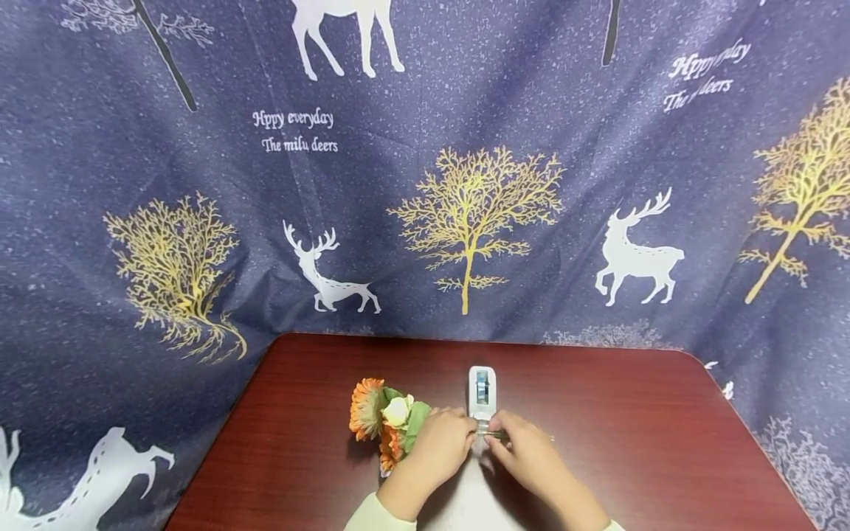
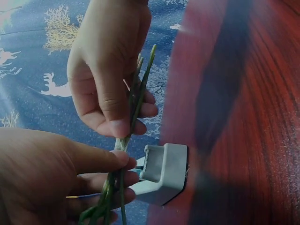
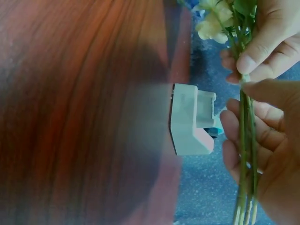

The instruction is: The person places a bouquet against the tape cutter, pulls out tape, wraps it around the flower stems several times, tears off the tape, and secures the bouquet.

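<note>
A bouquet with orange blooms point(image 1: 367, 409) and a pale yellow-white rose point(image 1: 397, 411) lies sideways over the table, heads to the left. My left hand point(image 1: 440, 442) grips its green stems point(image 3: 247, 154) just below the leaves. Close beside it, my right hand point(image 1: 527, 451) pinches the same bundle with thumb and fingers, the stem ends running past the palm. Between the two thumbs a whitish, shiny band, seemingly clear tape point(image 2: 122, 143), lies around the stems. Just beyond the hands stands a white tape dispenser point(image 1: 482, 391) with a roll in it.
The dark red wooden table point(image 1: 598, 398) has rounded far corners. Behind it hangs a blue cloth point(image 1: 425, 110) printed with deer, trees and lettering. A bright reflection falls on the near table surface between the forearms.
</note>
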`<state>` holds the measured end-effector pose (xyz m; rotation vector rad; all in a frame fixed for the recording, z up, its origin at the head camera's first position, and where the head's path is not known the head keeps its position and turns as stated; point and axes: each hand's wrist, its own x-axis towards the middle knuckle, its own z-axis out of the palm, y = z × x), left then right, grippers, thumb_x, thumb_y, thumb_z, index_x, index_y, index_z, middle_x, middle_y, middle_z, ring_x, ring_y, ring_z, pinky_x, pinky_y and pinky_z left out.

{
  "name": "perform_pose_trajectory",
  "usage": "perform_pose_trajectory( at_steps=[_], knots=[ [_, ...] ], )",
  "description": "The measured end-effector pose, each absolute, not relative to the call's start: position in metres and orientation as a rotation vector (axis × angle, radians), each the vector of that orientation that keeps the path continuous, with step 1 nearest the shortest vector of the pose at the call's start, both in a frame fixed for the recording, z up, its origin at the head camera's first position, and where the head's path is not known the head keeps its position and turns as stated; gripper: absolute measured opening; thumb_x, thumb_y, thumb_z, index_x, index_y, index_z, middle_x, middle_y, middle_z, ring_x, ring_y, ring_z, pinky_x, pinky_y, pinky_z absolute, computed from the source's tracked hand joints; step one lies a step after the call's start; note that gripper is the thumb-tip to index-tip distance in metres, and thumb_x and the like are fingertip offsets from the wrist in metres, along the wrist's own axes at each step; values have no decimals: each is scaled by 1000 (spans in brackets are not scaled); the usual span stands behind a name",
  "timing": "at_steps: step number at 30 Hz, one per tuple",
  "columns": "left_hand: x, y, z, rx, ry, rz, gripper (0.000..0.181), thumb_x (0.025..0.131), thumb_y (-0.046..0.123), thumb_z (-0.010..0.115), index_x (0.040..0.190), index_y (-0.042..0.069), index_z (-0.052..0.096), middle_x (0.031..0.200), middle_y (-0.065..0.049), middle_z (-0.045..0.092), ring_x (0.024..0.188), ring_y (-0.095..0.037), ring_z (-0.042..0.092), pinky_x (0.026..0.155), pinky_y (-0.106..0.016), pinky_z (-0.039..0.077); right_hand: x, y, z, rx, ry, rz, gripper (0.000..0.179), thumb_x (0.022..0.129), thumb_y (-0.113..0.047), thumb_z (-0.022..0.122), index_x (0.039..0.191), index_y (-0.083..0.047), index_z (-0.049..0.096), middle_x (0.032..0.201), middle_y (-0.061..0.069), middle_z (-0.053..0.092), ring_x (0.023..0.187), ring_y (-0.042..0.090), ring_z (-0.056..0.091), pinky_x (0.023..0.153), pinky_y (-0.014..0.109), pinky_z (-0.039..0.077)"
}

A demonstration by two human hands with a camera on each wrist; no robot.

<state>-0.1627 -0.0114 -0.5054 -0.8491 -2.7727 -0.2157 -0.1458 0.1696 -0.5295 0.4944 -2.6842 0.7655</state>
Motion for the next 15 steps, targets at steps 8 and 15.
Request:
perform_pose_trajectory(
  at_steps=[8, 15],
  knots=[
    [-166, -9, -512, -804, -2733, -239, 7, 85, 29, 77, 87, 24, 74, 82, 8, 66, 72, -11, 62, 67, -24, 46, -147, 167, -523, 354, -2802, 805, 8, 90, -24, 73, 93, -25, 66, 90, -9, 71, 75, 8, 65, 69, 30, 53],
    [-167, -8, -515, -802, -2682, -261, 11, 82, 27, 80, 85, 21, 71, 85, 7, 68, 71, -11, 65, 67, -25, 48, -150, 167, -524, 496, -2788, 656, 12, 95, -24, 68, 83, -24, 66, 82, -6, 71, 80, 16, 71, 75, 37, 55]
  ],
)
